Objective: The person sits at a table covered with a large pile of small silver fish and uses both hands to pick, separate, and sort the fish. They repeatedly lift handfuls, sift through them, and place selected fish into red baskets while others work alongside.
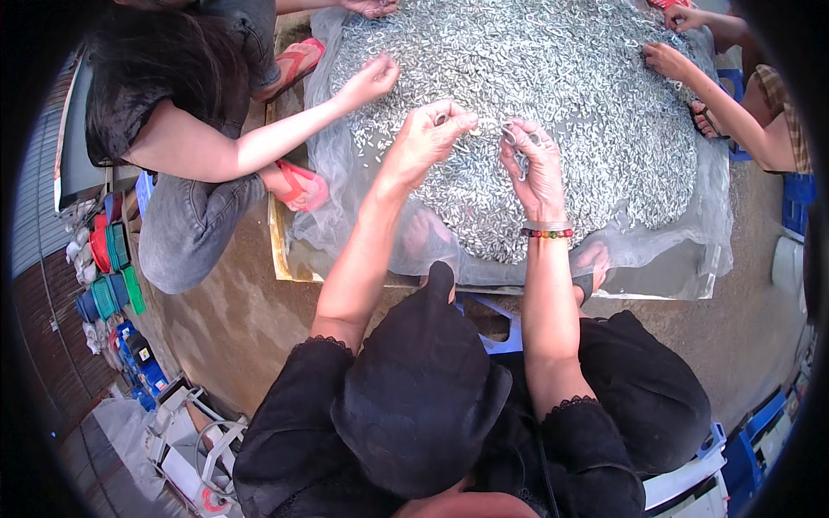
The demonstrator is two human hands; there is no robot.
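Spread before me is a wide layer of small slender silvery pieces, many curled, looking like little fish. They lie on a pale mesh sheet. My left hand hovers above the near left part, thumb and fingertips pinched together; a tiny pale bit shows at the tips, too small to name. Close by on its right, my right hand is raised with fingers curled. A thin curved silvery piece sits at its fingertips. Beaded and metal bracelets circle my right wrist.
At the left sits a person whose hand reaches over the layer; another hand shows beyond. Across at the right, a person's hand touches the pieces. Colored baskets line the left side. A blue stool stands under the near edge.
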